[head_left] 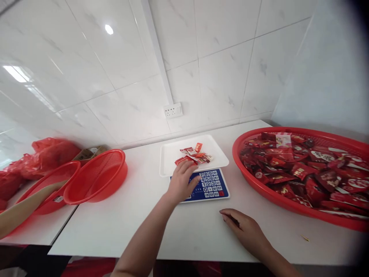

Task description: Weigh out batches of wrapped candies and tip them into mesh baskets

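Observation:
A digital scale (211,184) with a blue keypad and a white weighing tray (170,154) stands on the white table. Several red snack packets (193,154) lie on the tray. My left hand (182,181) reaches over the scale's front, fingers curled, fingertips at the nearest packet on the tray's front edge. My right hand (245,227) rests palm down on the table in front of the scale, fingers loosely together, nothing visible in it.
A large red basket (245,169) full of red packets sits at the right. Two red mesh baskets (96,177) overlap at the left, behind them red plastic bags (43,154) and a cardboard box (89,152). Another person's forearm (25,206) reaches in from the left. A wall socket (173,110) is behind the scale.

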Action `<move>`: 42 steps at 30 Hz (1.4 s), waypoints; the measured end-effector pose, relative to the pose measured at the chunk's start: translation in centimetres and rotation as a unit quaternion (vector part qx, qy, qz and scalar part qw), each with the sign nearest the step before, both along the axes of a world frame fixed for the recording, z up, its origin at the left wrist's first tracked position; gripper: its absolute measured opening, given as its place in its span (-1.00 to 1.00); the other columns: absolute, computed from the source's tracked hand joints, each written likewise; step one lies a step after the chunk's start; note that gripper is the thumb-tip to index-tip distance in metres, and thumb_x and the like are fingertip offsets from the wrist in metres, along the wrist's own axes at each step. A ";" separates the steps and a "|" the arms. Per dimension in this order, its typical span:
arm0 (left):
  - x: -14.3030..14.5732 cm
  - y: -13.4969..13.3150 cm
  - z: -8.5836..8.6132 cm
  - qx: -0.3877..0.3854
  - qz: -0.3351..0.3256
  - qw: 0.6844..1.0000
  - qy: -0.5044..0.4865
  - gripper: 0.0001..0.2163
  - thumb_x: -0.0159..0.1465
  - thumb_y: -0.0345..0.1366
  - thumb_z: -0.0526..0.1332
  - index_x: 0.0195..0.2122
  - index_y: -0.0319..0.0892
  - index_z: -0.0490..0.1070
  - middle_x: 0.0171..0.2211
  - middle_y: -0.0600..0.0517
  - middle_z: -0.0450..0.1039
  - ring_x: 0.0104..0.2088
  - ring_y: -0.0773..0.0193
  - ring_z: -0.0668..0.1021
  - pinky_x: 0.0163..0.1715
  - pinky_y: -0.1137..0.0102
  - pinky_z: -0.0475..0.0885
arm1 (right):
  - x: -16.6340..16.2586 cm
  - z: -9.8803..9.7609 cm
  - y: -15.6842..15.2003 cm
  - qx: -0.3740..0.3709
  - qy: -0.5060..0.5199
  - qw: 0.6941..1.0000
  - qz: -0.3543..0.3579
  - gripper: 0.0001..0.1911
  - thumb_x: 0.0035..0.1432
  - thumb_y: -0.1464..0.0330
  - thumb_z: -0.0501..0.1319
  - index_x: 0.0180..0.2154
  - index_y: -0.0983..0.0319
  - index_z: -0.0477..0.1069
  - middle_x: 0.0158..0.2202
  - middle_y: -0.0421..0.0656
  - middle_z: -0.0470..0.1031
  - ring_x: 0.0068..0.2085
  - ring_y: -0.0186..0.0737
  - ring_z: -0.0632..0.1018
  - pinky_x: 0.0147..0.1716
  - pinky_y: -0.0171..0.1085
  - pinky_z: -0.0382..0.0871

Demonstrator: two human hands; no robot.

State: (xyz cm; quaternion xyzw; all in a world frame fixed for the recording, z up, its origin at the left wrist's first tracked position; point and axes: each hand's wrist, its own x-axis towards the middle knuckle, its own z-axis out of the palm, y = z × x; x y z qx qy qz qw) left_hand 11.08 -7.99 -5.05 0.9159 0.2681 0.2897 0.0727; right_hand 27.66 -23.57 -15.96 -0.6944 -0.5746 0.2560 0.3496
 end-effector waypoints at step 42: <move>-4.9 5.7 2.5 -0.093 0.146 0.966 0.191 -0.50 0.27 -0.05 0.02 0.19 -0.14 0.06 0.20 -0.10 0.11 0.23 0.08 0.07 0.13 0.23 0.10 | 0.7 -1.5 0.2 0.001 0.012 1.000 0.017 -0.68 0.07 0.11 0.06 -0.26 0.06 0.50 -0.20 -0.22 0.55 -0.20 -0.13 0.55 -0.23 -0.24 0.46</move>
